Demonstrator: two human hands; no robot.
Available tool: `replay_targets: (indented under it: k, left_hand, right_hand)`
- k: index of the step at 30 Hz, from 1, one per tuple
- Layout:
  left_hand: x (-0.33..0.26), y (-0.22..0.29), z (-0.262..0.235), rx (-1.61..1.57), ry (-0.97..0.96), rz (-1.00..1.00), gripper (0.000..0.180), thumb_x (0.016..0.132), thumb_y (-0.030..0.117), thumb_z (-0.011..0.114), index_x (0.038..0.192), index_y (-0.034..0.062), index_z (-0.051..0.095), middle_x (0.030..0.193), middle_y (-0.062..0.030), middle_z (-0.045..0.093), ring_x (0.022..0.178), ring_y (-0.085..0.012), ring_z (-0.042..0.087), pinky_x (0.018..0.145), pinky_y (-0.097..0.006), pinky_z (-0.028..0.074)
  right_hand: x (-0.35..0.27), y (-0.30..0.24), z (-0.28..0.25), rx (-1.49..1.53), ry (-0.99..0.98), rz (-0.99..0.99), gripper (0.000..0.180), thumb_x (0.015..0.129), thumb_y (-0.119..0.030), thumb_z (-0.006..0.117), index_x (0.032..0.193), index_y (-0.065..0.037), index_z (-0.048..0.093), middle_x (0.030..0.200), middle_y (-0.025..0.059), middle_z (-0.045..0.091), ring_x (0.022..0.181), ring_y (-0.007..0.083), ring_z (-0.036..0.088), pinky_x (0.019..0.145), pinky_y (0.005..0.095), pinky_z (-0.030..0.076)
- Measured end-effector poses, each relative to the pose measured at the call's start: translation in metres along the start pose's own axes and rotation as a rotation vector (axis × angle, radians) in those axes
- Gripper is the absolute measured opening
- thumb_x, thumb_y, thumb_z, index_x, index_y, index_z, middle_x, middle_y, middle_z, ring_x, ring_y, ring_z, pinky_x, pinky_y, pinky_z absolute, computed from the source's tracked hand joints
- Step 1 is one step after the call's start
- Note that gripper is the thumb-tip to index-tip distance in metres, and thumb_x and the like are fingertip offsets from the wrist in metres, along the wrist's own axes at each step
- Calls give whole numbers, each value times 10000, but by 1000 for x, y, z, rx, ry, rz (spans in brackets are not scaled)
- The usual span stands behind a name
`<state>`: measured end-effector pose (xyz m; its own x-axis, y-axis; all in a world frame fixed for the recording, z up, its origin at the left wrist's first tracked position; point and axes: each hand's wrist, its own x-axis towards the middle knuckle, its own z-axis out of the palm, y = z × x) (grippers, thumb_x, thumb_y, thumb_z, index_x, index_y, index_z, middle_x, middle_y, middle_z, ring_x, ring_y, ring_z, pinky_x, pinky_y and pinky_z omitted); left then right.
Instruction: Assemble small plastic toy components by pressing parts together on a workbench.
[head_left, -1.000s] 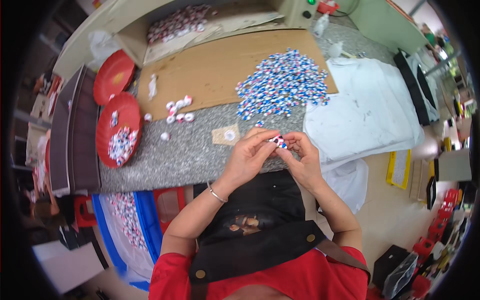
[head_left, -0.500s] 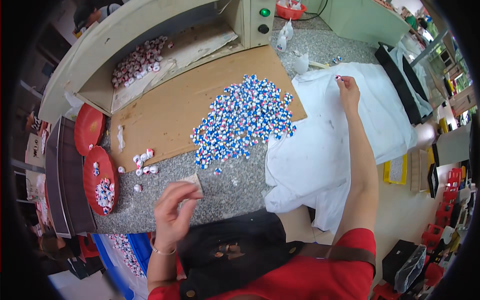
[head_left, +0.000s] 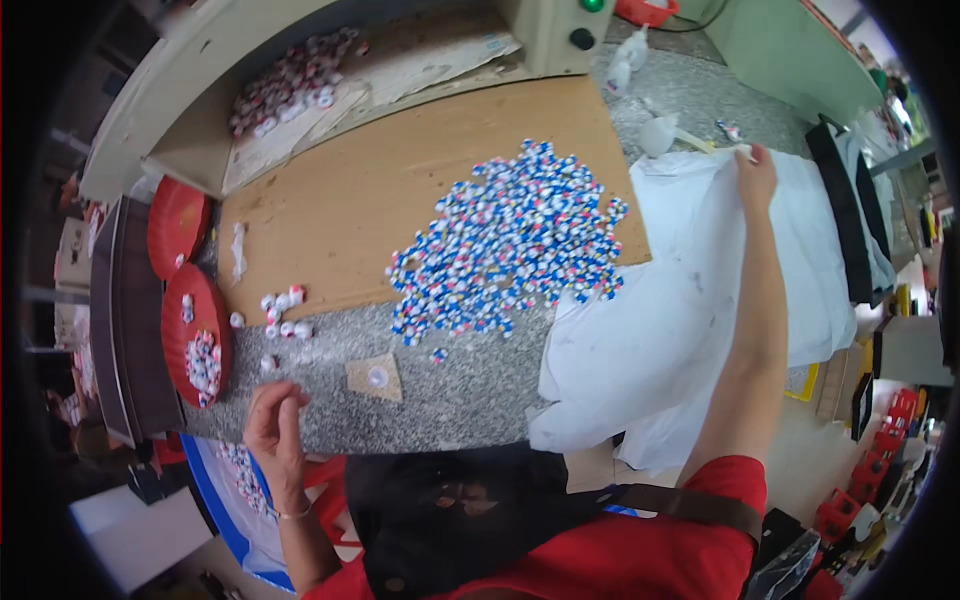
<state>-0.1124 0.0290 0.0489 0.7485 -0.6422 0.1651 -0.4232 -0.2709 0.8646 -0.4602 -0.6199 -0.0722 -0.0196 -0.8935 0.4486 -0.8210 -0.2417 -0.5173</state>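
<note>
My left hand (head_left: 275, 430) hovers at the front left edge of the counter, fingers curled in; whatever they hold cannot be made out. To its right a small tan card (head_left: 374, 377) with a clear round disc lies on the granite. My right arm stretches over a white sheet (head_left: 640, 370), and my right hand (head_left: 758, 180) is closed at its far edge, pinching something whitish that blur keeps me from naming. Between the hands spreads a large pile of small blue, white and pink pieces (head_left: 510, 240) on brown cardboard (head_left: 330, 210).
Several white-and-red pieces (head_left: 288, 328) lie near two red trays (head_left: 172, 340) on the left. Behind stands a pale machine (head_left: 545, 40) with more pieces in its opening. A white bottle (head_left: 627, 60) and a black tray (head_left: 845, 210) are at the far right.
My left hand has moved left and nearer to me, uncovering the tan card. My right hand has shifted right, to the sheet's far edge; the red-and-white piece it held no longer shows. The view has shifted.
</note>
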Motion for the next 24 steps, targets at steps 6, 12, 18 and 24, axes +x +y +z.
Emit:
replay_targets:
  k: [6,12,18,24]
  left_hand:
    - [7,-29,3,-118,-16,45,125,915,-40,534,996,-43,629,936,-95,603,800,-146,612,735,-260,496]
    - [0,-65,-4,-332,-18,-32,124,919,-11,565,1010,-28,647,964,-89,617,801,-125,625,726,-243,513]
    - [16,-96,-22,-135,83,201,124,905,-13,576,1009,-14,642,955,-85,616,784,-125,624,689,-243,501]
    - [39,-99,-25,157,177,341,199,818,-10,640,1014,22,641,968,-107,623,804,-247,646,696,-289,517]
  right_hand:
    - [-126,-94,-141,465,-198,-104,274,954,-230,592,1086,4,645,1002,45,647,935,108,569,851,248,439]
    - [-322,-233,-182,490,-693,-528,138,846,3,640,983,13,650,909,109,658,843,173,633,757,275,490]
    - [-396,-303,-131,470,-718,-690,188,822,-2,660,1010,-2,663,1031,162,628,930,317,632,801,357,511]
    - [-393,-289,-108,322,-668,-898,138,807,58,606,932,0,614,979,153,603,873,342,609,737,398,503]
